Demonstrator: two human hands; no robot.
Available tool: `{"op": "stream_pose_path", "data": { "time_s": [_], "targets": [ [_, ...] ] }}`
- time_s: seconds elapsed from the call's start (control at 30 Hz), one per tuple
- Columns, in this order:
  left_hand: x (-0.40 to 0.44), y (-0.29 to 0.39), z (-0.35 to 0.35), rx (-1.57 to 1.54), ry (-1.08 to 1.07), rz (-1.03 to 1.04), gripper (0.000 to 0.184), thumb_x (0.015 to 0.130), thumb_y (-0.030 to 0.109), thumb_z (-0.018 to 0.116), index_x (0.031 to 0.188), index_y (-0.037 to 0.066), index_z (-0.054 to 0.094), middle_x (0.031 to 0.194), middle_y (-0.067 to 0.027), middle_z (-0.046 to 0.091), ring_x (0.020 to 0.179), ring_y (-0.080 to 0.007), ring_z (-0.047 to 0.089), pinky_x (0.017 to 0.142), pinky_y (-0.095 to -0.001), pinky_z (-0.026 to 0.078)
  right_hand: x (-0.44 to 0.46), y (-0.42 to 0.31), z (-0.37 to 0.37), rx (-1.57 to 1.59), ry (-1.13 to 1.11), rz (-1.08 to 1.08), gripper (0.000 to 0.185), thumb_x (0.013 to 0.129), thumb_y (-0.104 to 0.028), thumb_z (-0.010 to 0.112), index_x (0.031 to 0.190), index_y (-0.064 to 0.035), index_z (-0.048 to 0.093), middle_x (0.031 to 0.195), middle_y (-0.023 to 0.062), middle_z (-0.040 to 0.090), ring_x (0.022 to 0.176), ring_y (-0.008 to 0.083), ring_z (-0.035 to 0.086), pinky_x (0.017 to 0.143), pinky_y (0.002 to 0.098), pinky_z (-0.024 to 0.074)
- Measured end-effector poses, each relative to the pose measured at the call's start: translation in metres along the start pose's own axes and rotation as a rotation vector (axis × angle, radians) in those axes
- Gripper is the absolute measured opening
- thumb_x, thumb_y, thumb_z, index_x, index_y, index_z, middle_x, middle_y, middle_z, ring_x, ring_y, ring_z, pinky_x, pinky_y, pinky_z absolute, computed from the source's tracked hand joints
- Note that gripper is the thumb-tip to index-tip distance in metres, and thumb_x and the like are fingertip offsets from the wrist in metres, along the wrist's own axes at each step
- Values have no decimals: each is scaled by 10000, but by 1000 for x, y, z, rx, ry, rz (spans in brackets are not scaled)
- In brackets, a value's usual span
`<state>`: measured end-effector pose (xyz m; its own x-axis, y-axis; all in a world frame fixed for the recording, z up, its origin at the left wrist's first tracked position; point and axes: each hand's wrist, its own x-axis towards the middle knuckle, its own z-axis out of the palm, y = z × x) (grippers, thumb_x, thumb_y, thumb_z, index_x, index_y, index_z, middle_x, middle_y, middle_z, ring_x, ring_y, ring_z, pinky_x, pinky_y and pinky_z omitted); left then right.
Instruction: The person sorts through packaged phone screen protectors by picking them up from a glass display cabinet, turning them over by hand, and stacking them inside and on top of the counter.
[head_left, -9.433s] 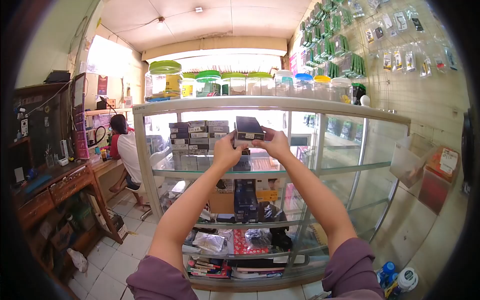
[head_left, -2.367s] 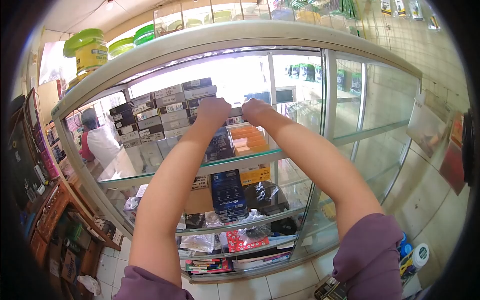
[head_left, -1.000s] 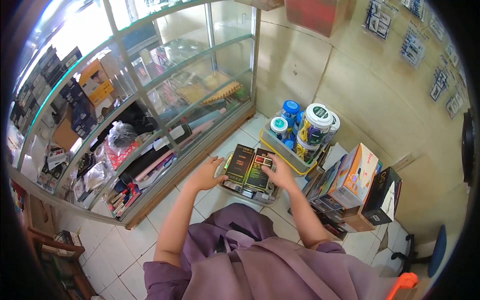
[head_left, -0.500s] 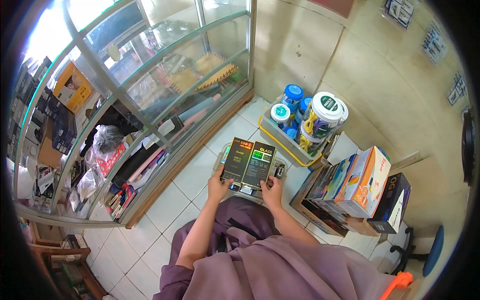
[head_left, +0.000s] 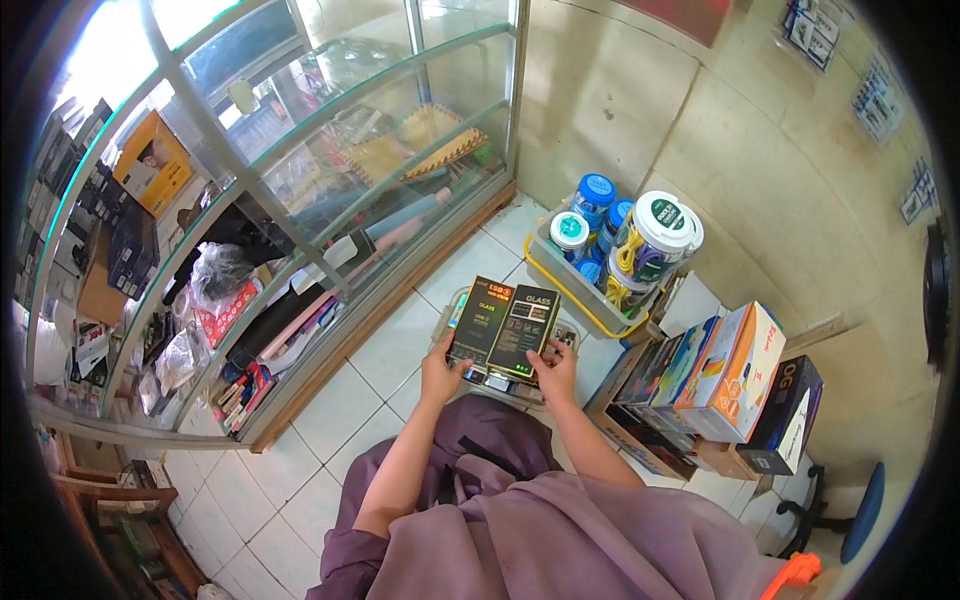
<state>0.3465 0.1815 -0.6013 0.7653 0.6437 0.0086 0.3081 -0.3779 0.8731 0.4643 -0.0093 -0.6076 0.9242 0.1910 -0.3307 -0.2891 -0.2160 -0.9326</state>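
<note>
My left hand [head_left: 440,374] is closed on the lower left edge of a black and gold tempered-glass screen protector pack [head_left: 482,322]. In my right hand [head_left: 556,373] is a second, similar pack [head_left: 525,332], marked GLASS, pinched at its lower right edge. Both packs are side by side, touching or slightly overlapping, and tilted a little to the right. Below them a clear plastic container [head_left: 522,394] with small items in it sits on the floor, mostly hidden by the packs and hands.
A glass display cabinet [head_left: 385,240] full of goods stands on the left. Ahead, a grey bin with a yellow rim [head_left: 582,307] holds several lidded jars [head_left: 668,222]. Upright boxes [head_left: 735,375] fill a carton at right, with a chair base [head_left: 815,515] behind.
The view has shifted slightly, so the surroundings sit a little further right. Green reflections on the right-hand pack have moved from its upper part to its lower edge. Both hands keep their hold.
</note>
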Motion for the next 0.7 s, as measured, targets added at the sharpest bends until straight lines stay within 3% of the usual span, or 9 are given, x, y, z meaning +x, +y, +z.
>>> {"op": "stream_pose_path", "data": {
  "time_s": [0.07, 0.2, 0.27, 0.37, 0.47, 0.7],
  "targets": [
    [-1, 5, -3, -50, -25, 3, 726, 688, 6, 813, 1353, -18, 523, 1312, -236, 584, 1210, -348, 586, 1008, -365, 470, -7, -13, 1, 49, -12, -4, 572, 847, -148, 773, 1300, -17, 448, 960, 97, 629, 812, 158, 632, 607, 291, 525],
    [5, -31, 5, -87, -8, 101, 742, 691, 0, 810, 1370, -10, 509, 1314, -234, 584, 1199, -341, 596, 1000, -360, 477, -14, -18, 26, 154, -73, -31, 598, 836, -126, 782, 1304, -36, 421, 974, 115, 627, 819, 165, 637, 636, 284, 534],
    [5, -27, -1, -102, -146, -37, 839, 714, -87, 784, 1460, 41, 422, 1436, -193, 503, 1279, -213, 527, 1062, -320, 426, -13, -14, 40, 152, -97, -60, 603, 831, -113, 785, 1302, -37, 416, 981, 121, 627, 834, 169, 642, 655, 286, 541],
    [5, -30, -2, -95, -138, -7, 835, 715, -83, 786, 1459, 49, 431, 1375, -177, 565, 1214, -200, 571, 1033, -326, 451, -16, -16, 58, 37, -133, -112, 641, 817, -93, 786, 1318, -31, 393, 1092, 158, 618, 925, 206, 658, 777, 311, 558],
    [2, 5, -17, -110, -185, -73, 801, 718, -91, 779, 1440, 24, 451, 1280, -156, 633, 1120, -188, 615, 993, -331, 481, -18, -13, 64, -97, -188, -252, 672, 798, -79, 792, 1333, -12, 390, 1154, 169, 599, 978, 228, 654, 799, 317, 557],
    [12, -30, -16, -257, -217, -74, 740, 718, -76, 780, 1397, 0, 494, 1174, -125, 681, 1044, -165, 636, 917, -323, 522, -29, -12, 60, -233, -273, -351, 812, 769, -89, 805, 1430, 25, 348, 1277, 225, 557, 1152, 285, 597, 866, 363, 579]
  ]
}}
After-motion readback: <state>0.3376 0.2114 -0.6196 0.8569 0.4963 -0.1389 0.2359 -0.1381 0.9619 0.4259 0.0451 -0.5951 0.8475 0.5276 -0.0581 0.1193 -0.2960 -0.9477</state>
